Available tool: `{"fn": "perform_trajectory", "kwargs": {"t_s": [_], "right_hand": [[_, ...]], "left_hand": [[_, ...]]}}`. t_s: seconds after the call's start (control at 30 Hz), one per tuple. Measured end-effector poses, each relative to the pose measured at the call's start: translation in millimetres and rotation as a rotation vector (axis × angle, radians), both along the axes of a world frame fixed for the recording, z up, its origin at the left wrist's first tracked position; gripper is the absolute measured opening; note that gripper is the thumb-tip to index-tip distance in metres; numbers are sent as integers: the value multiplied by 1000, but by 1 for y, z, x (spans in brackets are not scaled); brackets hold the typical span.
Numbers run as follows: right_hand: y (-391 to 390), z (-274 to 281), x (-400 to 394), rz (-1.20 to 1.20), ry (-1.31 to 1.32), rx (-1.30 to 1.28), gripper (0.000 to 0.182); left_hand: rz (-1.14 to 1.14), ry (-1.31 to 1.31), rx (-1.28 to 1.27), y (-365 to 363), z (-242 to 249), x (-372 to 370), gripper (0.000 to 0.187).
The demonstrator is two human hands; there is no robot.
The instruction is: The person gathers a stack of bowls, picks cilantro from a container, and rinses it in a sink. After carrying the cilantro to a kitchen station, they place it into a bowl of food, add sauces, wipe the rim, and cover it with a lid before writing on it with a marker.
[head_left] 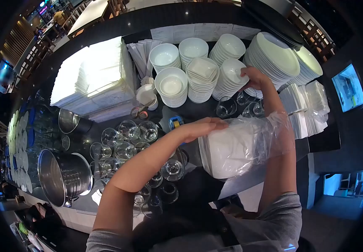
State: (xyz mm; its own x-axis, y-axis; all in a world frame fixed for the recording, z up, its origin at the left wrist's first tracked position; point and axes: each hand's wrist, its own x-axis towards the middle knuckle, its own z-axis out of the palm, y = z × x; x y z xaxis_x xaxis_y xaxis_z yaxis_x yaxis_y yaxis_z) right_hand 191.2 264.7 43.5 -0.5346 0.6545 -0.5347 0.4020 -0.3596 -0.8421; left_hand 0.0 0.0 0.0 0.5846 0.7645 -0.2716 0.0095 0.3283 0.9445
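- White plates in a clear plastic wrap, the wrapped stack [236,149], lie at the near edge of the dark bench [190,111].
- Left hand [204,126]: open and flat, fingers together, resting on top of the wrapped stack.
- Right hand [255,77]: fingers closed on the rim of a stack of small white bowls [230,77] at the back of the bench.
- Upturned glasses [131,140] stand left of the wrapped stack; a steel bucket [61,174] stands further left.

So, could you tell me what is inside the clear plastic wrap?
The plastic wrap holds a white stack, under the left hand. What the stack is made of cannot be told.
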Motion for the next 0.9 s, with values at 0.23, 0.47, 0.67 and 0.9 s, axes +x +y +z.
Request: {"fn": "perform_trajectory", "kwargs": {"t_s": [0.23, 0.47, 0.67, 0.9], "right_hand": [[-31, 8, 4, -44, -37, 59, 60], [-81, 11, 8, -45, -39, 12, 59], [-87, -12, 10, 143, 64, -152, 65], [-111, -38, 25, 166, 440, -327, 80]], "left_hand": [[229, 174, -225, 13, -2, 0, 67], [751, -238, -457, 28, -38, -15, 111], [560, -439, -302, 18, -27, -1, 91], [419, -410, -270, 26, -65, -9, 88]]}}
